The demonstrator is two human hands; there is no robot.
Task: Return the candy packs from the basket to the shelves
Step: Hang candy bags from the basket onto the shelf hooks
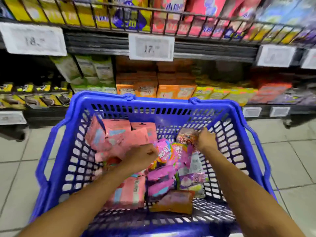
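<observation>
Both forearms bare; no sleeves, watch or rings visible.

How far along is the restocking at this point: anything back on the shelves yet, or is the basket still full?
Nothing visibly returned; the shelves show no sign either way. In hand: the right hand has its grip on an orange-brown pack at the far end of the blue basket, and the left hand reaches among the pink packs. Left: nearly everything, since pink, magenta and purple packs remain piled in the basket.
</observation>
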